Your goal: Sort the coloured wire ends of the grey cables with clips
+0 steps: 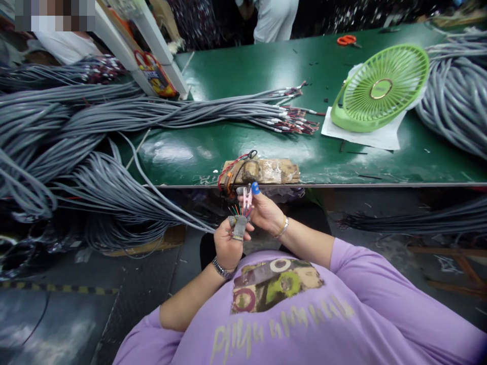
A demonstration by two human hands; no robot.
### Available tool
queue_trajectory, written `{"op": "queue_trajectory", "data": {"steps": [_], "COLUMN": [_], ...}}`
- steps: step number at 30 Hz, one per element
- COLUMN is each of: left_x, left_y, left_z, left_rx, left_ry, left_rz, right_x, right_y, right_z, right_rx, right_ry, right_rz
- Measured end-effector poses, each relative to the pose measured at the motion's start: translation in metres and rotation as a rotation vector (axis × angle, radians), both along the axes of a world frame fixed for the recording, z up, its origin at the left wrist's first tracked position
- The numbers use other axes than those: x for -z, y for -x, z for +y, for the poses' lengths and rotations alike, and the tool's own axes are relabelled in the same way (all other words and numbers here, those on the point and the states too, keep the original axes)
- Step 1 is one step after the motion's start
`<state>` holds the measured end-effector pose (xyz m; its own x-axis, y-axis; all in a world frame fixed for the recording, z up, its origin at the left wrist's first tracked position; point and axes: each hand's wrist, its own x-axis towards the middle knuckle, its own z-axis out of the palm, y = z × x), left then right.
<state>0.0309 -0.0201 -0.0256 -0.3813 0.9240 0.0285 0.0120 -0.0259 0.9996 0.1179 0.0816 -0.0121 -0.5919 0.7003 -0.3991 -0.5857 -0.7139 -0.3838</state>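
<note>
My left hand (228, 242) is closed around the end of a grey cable (160, 200), its thumb wrapped in grey tape. Thin coloured wires (236, 209) fan out of the cable end above my fingers. My right hand (266, 210), with a blue cap on one fingertip, grips small pink snips (247, 198) whose blades point at the wires. Both hands are held below the front edge of the green table (266, 66), above my lap.
A taped wooden block (262, 171) with red and black wires sits on the table edge. Grey cable bundles (171, 114) lie across the table and left. A green fan (380, 86) stands on paper at right. Orange scissors (346, 39) lie at the back. A person stands beyond the table.
</note>
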Motion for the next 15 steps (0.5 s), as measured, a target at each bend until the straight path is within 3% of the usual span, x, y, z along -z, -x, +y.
{"op": "queue_trajectory", "data": {"steps": [15], "left_x": [-0.0044], "left_y": [0.0017], "left_z": [0.0011], "left_rx": [0.074], "left_ry": [0.009], "left_rz": [0.143], "right_x": [0.0058], "right_y": [0.0022], "right_z": [-0.0003], "right_rx": [0.012], "right_ry": [-0.037], "right_rz": [0.007]}}
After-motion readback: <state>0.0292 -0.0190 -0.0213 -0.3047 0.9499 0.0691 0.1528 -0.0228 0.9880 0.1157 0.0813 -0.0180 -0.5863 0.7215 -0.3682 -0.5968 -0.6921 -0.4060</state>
